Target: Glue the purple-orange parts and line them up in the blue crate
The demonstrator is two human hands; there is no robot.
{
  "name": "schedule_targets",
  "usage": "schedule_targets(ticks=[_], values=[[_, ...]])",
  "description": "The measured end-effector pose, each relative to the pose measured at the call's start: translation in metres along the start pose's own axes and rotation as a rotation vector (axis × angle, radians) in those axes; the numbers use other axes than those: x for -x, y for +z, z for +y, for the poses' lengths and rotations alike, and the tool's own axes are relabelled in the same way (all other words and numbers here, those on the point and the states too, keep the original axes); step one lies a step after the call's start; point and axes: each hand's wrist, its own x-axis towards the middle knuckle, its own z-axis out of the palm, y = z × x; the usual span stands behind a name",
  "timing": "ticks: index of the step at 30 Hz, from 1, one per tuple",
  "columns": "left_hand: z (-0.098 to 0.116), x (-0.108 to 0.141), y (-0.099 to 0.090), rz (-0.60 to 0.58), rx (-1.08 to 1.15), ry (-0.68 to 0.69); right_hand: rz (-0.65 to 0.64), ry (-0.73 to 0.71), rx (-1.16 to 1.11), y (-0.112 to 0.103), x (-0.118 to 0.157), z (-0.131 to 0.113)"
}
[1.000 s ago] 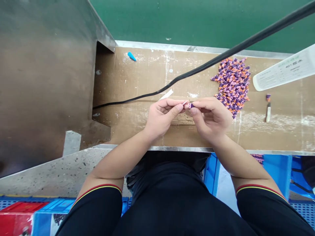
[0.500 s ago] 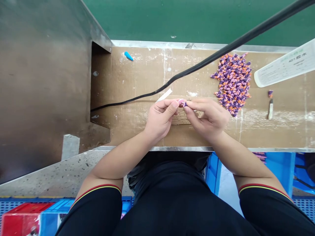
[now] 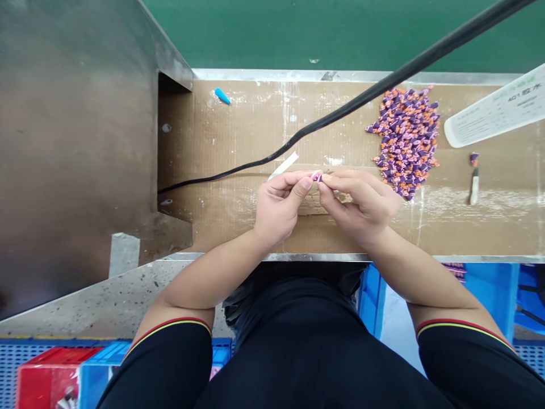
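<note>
My left hand (image 3: 279,207) and my right hand (image 3: 357,207) meet above the cardboard bench cover (image 3: 238,142), their fingertips pinching a tiny purple-and-pink piece (image 3: 317,177). Its exact shape is hidden by my fingers. Beyond my right hand lies a loose heap of small purple and orange pieces (image 3: 404,142), apart from my fingers. A white paper strip (image 3: 283,166) sits just beyond my left fingers.
A black cable (image 3: 340,116) crosses the cardboard. A blue cone (image 3: 222,96), a white 401 glue bottle (image 3: 496,108), a small purple piece (image 3: 474,159) and a small white-tipped stick (image 3: 474,188) lie about. A steel panel (image 3: 76,142) stands left; blue crates (image 3: 489,295) sit below the bench edge.
My fingertips have drawn closer together around the small piece. The whole view has shifted slightly, with the heap sitting further right.
</note>
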Motion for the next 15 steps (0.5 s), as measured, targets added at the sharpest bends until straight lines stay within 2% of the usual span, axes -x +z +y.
schedule_targets(ticks=[12,15], values=[[-0.0026,0.0013,0.0005,0.002,-0.165,0.250,0.018,-0.019,-0.007,-0.0016,-0.0024,-0.0028],[-0.0007,0.0026,0.0020,-0.015,-0.149,0.250,0.011,-0.039,-0.011,-0.0029,-0.0022,-0.0015]])
